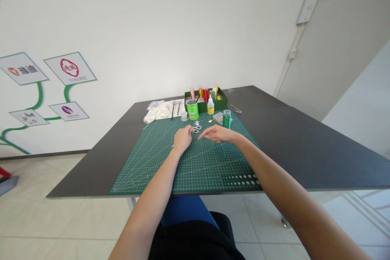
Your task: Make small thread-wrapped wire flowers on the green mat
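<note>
Reaching out over the green cutting mat (189,166), both bare arms stretch toward the cluster of craft supplies at twelve o'clock on the dark surface (304,138). The left hand (183,139) rests on the mat loosely curled, knuckles up; whether it pinches anything is too small to tell. The right hand (217,133) hovers just beside it at three o'clock, fingers extended and relaxed, open and holding nothing that shows. Its fingertips point toward the small white-handled scissors (196,128), which lie flat on the mat between the two hands, at about one o'clock from the left knuckles and nearly touching them.

Beyond the scissors, at twelve o'clock, stands a green canister (192,109) with a small yellow-capped glue bottle (210,106) to its right, and a jar of green beads (226,119) sits at one o'clock from the right hand. A green tray (221,102) behind them holds spools of thread upright. A white pouch (158,110) and two thin dark tools (175,109) lie at eleven o'clock.

Judging from the posture, the hands appear to be settling on the scissors or on some fine bit beside them, an early picking-up stage. A next move would call for a narrow pinch at the scissor loops, kept low over the mat and clear of the bead jar, which looks easy to tip.
</note>
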`<state>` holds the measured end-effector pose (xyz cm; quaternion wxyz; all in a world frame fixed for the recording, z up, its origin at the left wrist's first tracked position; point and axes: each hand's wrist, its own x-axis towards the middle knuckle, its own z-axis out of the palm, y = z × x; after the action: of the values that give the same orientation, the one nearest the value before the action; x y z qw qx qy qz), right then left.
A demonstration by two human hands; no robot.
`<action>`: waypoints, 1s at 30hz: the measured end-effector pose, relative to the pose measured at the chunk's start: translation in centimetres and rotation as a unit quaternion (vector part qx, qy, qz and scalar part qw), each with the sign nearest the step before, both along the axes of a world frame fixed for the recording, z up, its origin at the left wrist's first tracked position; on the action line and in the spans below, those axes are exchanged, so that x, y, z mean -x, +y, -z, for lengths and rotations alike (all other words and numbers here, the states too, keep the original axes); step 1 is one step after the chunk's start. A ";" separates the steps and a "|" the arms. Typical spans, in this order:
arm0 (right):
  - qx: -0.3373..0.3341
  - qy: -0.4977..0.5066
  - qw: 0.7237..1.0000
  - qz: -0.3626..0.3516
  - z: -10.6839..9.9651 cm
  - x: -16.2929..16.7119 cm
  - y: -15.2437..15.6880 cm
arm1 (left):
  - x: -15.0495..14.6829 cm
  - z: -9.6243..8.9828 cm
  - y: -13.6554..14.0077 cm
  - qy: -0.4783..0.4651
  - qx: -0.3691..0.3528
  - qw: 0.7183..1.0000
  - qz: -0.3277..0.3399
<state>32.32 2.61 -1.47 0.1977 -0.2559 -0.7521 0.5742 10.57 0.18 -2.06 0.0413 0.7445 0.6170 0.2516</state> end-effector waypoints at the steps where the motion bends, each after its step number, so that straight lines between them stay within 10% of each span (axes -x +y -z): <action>1: 0.008 0.008 1.000 -0.001 -0.1 -0.1 0.0 | 0.0 0.1 0.0 0.014 0.004 1.000 0.000; 30: 0.074 0.082 0.987 0.120 -1.1 -0.9 0.0 | -0.9 0.2 -0.9 0.125 0.028 0.974 0.189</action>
<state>33.24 2.64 -0.41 0.3070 -0.3104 -0.6527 0.6191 11.51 -0.69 -2.21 0.0312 0.8717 0.4723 0.1268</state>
